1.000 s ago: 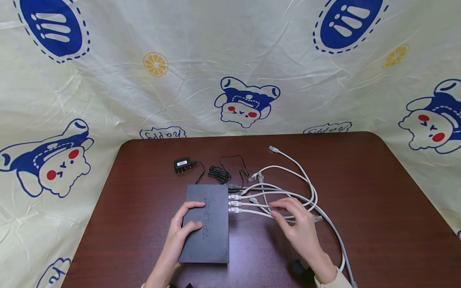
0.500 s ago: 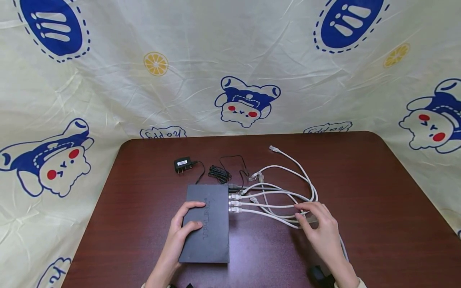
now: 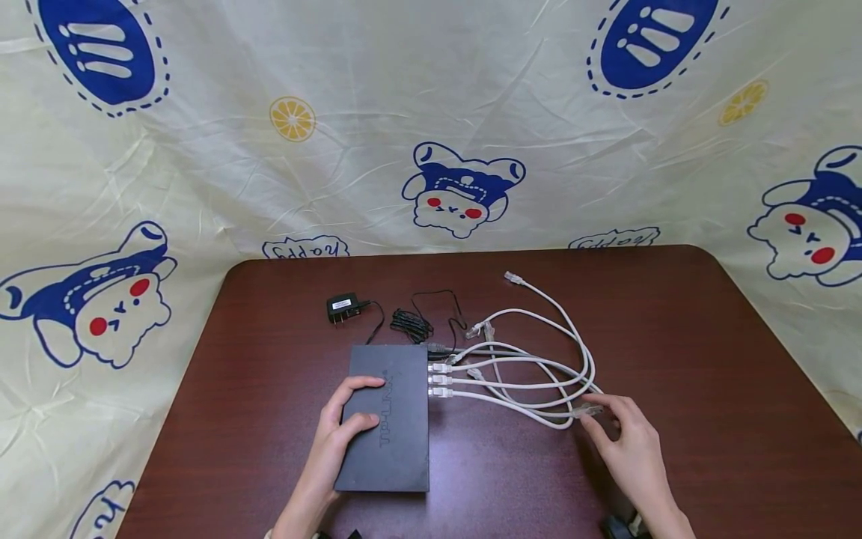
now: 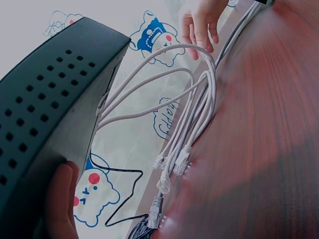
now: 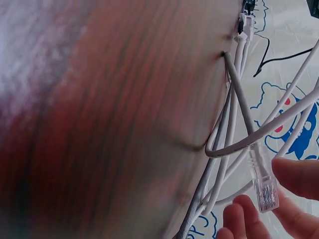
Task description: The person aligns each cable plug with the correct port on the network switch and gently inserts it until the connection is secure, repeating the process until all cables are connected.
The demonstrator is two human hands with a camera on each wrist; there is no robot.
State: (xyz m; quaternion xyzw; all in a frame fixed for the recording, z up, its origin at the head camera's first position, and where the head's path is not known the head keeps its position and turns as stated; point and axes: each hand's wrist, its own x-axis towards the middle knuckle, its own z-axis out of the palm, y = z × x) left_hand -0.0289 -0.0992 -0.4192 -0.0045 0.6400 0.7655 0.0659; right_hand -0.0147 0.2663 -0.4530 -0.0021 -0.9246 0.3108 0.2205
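My left hand [image 3: 337, 430] grips the left side of a dark TP-LINK network switch [image 3: 400, 457], thumb and forefinger on its top. In the left wrist view, fingers [image 4: 62, 199] of that hand lie against the lower edge of its casing. White network cables [image 3: 501, 385] are plugged into the switch's right side. My right hand [image 3: 633, 445] is at the right end of the cable loops, thumb and forefinger parted around a loose clear plug [image 5: 265, 191]. Whether they touch the plug is hard to tell.
A black power adapter [image 3: 343, 308] and its bundled cord [image 3: 411, 326] lie behind the switch on the brown table [image 3: 707, 337]. Another loose cable plug [image 3: 514, 278] points toward the table's back edge. A patterned cloth [image 3: 364, 187] hangs behind.
My right hand has moved right, away from the plugged-in cables and over to the loose plug. The cable loops have settled slightly. My left hand and the switch have stayed in place.
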